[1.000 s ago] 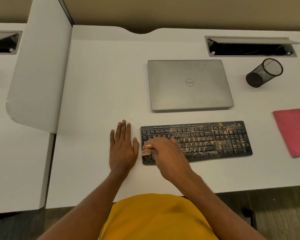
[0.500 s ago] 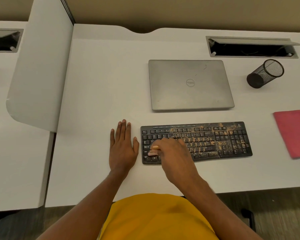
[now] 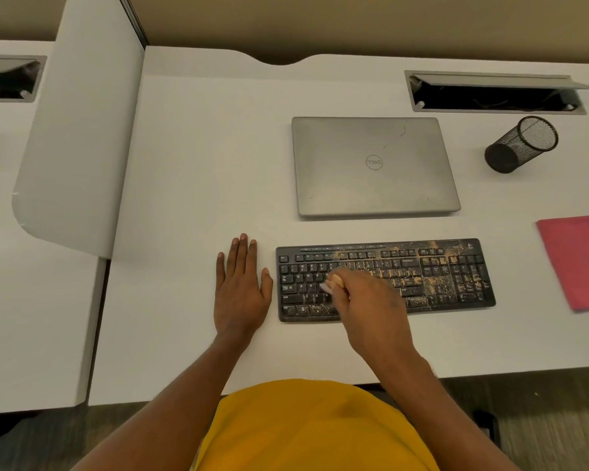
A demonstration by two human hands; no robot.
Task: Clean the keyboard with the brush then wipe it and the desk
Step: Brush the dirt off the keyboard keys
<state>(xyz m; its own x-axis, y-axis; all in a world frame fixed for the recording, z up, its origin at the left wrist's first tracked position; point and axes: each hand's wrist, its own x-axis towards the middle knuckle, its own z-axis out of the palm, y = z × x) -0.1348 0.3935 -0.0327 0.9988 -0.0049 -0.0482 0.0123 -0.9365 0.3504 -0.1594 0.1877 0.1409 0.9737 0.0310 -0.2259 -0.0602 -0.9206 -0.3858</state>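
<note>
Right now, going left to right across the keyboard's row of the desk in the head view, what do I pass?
Left hand → keyboard → pink cloth. The right hand, holding the brush, lies over the keyboard, so it is left out.

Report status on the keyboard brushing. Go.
Left hand flat on desk, beside keyboard. Right hand grips brush at the left-side keys. Tan grit thick on keyboard's right half. Nothing blocking; pink cloth lies far right.

Head camera looks steeply down onto the desk (image 3: 201, 158).
</note>
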